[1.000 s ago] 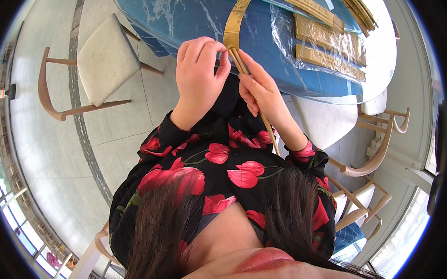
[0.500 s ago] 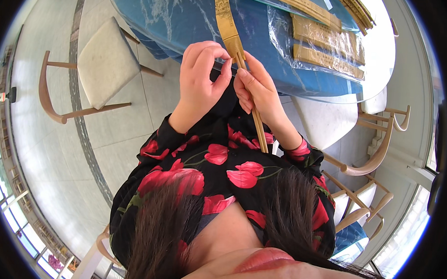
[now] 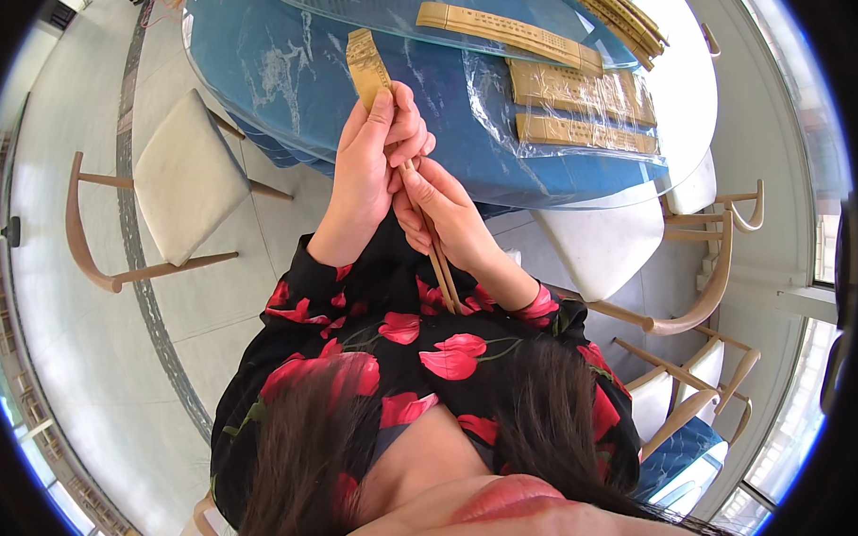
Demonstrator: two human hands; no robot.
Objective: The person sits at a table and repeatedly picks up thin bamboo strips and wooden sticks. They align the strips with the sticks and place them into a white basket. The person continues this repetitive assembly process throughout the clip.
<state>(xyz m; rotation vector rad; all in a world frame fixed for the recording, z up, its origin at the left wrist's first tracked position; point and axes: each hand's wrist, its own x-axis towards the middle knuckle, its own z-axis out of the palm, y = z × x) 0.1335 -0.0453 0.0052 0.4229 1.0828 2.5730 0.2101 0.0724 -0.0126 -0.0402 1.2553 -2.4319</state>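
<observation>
Near the frame's centre, the person's right hand [image 3: 438, 216] grips two slender tan wooden sticks [image 3: 441, 273], above it the left hand [image 3: 369, 148] pinches a flat gold printed strip [image 3: 366, 64], and at upper right lie plastic-wrapped gold packets [image 3: 586, 91] with print too small to read.

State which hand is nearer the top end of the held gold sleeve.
Left. The left hand grips the sleeve just below that end; the right hand is farther back, around the sticks.
</observation>
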